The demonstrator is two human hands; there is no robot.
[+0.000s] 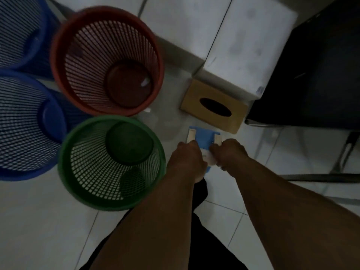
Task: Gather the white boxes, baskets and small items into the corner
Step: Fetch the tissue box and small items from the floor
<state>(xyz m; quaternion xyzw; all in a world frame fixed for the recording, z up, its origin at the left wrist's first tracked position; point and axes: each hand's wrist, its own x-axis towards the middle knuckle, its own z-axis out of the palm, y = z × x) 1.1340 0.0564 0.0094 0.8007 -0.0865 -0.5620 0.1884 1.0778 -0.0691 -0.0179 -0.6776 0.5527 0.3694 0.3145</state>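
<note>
Both hands low-centre of frame, on the floor: left hand and right hand w/ fingers curled closed on a small blue item. Tan tissue box just above it, white boxes upper right. Red basket, green basket, blue baskets at left.

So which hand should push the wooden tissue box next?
Probably the right hand: the tissue box lies just beyond it. The left hand sits nearer the green basket.

Baskets 4 – 2 blue, 1 red, 1 green; white boxes 2; tissue box 1.
</note>
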